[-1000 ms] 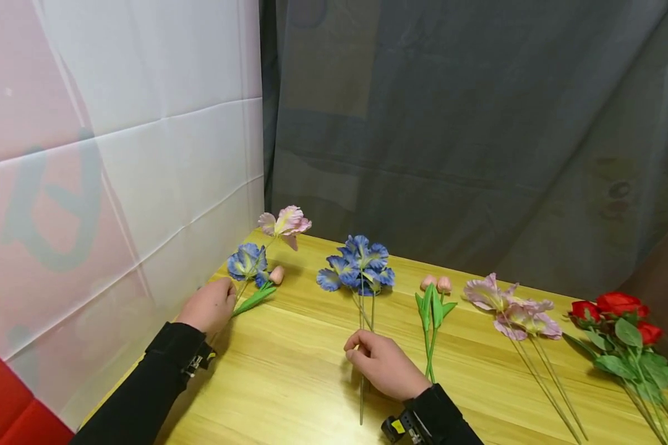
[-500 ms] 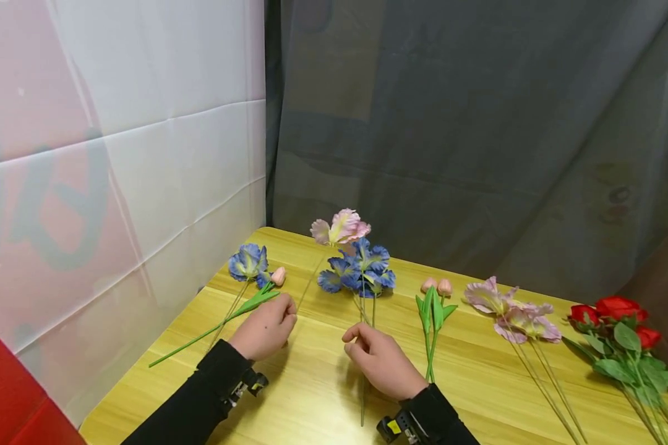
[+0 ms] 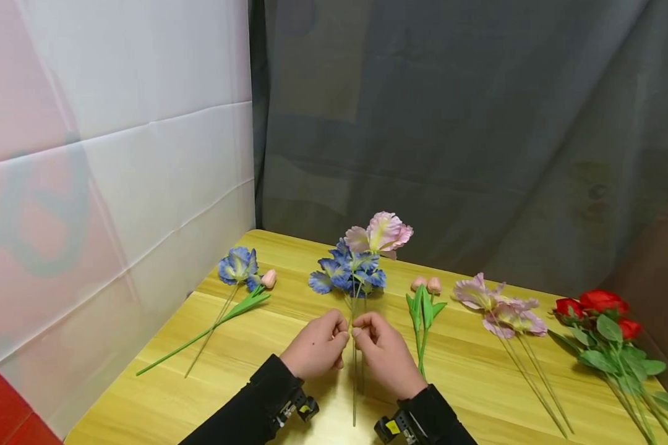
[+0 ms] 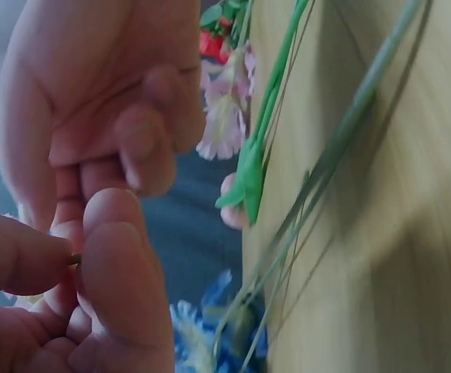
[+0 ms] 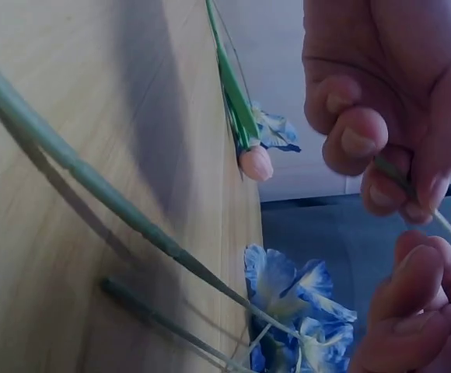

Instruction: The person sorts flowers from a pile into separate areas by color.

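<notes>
In the head view my left hand (image 3: 317, 346) pinches the thin stem of a pink iris (image 3: 381, 233), held up over the blue irises (image 3: 347, 272) at mid-table. The right wrist view shows this stem (image 5: 447, 231) running from my left fingertips toward my right hand (image 3: 386, 355). My right hand's thumb and index finger are loosely bent, one on each side of the stem, fingertips close to my left hand. Below both hands, the blue irises' stems (image 4: 319, 179) lie along the wooden table (image 3: 245, 408).
At left lie a blue iris (image 3: 238, 264) and a pink tulip (image 3: 268, 279) with crossing stems. To the right are two pink tulips (image 3: 425, 285), pink irises (image 3: 501, 306) and red roses (image 3: 601, 303). A white curtain (image 3: 167, 167) and a dark curtain (image 3: 440, 136) border the table.
My left hand has lifted the pink iris from the left bunch and carried it right to the middle, beside my right hand. The right hand has stayed nearly in place.
</notes>
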Demonstrator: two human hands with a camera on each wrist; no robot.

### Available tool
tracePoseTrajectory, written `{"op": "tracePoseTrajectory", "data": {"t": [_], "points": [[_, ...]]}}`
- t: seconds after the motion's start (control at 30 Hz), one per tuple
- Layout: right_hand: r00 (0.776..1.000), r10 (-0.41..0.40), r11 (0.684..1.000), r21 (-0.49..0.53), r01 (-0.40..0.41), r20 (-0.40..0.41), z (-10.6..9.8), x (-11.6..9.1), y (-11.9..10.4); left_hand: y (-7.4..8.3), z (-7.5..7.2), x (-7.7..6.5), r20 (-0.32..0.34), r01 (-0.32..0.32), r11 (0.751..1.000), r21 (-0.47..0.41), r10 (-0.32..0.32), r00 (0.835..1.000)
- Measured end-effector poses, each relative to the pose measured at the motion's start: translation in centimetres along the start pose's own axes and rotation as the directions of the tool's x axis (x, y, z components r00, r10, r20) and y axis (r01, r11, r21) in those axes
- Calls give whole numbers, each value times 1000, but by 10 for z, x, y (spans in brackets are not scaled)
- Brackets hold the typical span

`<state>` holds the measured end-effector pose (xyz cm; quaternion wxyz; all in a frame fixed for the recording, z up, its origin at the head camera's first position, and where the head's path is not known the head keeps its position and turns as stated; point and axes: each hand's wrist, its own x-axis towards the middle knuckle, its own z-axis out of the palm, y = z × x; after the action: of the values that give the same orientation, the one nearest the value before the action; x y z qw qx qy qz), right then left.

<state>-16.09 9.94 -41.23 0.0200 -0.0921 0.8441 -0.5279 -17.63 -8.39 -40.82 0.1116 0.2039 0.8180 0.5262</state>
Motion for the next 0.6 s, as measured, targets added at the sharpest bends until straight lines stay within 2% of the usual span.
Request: {"op": "tracePoseTrajectory", "data": {"t": [0.13,0.4,0.5,0.6], "points": [[1000,-2,999,34,3,-18,-1,-1,3,0,11,3,-2,-6,999,-34,6,1000],[999,38,999,37,-38,-8,-7,-4,10,2,22,5,33,-5,1000,-9,5,999],[998,68,997,35,-68,8,-15,-6,14,5,23,6,42,-8,1000,11,8,999],[994,111,993,31,-111,-2,-31,-9,19,7,23,6,36,-14,999,45,13,999]]}}
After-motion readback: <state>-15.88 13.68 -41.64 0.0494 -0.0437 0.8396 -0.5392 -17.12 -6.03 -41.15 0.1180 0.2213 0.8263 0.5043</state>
